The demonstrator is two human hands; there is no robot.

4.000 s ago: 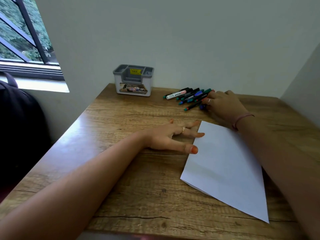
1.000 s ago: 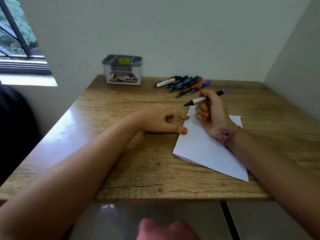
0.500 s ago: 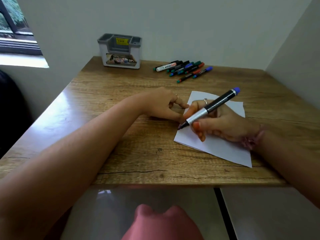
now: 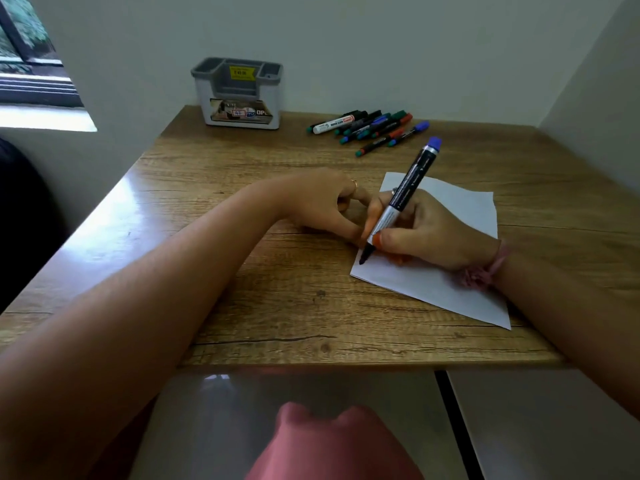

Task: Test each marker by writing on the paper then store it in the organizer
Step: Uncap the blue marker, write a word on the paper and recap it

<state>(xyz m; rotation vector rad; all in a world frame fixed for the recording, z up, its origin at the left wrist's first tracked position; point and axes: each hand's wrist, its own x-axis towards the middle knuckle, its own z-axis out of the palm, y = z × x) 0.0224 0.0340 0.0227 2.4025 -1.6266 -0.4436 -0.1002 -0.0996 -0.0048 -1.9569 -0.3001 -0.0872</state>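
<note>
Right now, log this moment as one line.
step: testing | right hand: grips marker, tip at paper | left hand: beside paper | organizer: untouched

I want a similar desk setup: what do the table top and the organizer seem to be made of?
The table looks like wood-grain laminate or sealed wood: printed-looking grain, knots, and a glossy glare near the window side. The organizer looks like moulded plastic, matte grey rim over a white body, with stickers on it.

Soft daylight came from the window (image 4: 31, 60) at upper left, throwing a pale glare along the left edge of the wooden table (image 4: 114, 209). The room was fairly dim, shadows faint. Wide-angle distortion bent the edges; the near forearms and pink foreground shape looked blurred
</note>
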